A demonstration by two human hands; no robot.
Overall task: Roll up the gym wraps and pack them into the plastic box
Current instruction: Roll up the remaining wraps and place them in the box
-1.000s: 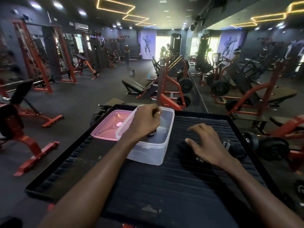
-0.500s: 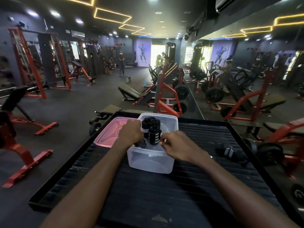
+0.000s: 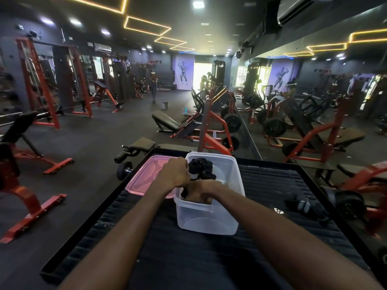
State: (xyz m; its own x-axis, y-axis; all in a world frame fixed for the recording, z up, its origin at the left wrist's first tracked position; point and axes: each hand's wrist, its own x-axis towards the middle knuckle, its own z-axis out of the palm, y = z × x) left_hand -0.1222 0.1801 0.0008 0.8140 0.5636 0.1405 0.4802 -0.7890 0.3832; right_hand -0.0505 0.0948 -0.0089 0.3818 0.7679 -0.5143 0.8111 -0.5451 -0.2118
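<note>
A clear plastic box (image 3: 206, 218) stands on a black ribbed platform (image 3: 209, 258). Black rolled gym wraps (image 3: 202, 167) sit upright inside it at the far end. My left hand (image 3: 174, 173) is at the box's left rim, its fingers closed against the rolls. My right hand (image 3: 200, 192) reaches down inside the box at the near end, fingers curled around a dark wrap; the grip is partly hidden by the box wall. Another wrap (image 3: 302, 207), black with grey bands, lies loose on the platform to the right.
The pink lid (image 3: 144, 176) lies flat left of the box. The platform has a raised black rim (image 3: 88, 216). Beyond it are a dumbbell (image 3: 124, 170), red benches and weight machines, and a mirror wall on the right.
My right hand has gone from the box's near rim down into the box. The left hand stays at the left rim against the rolls. The view has shifted slightly.
</note>
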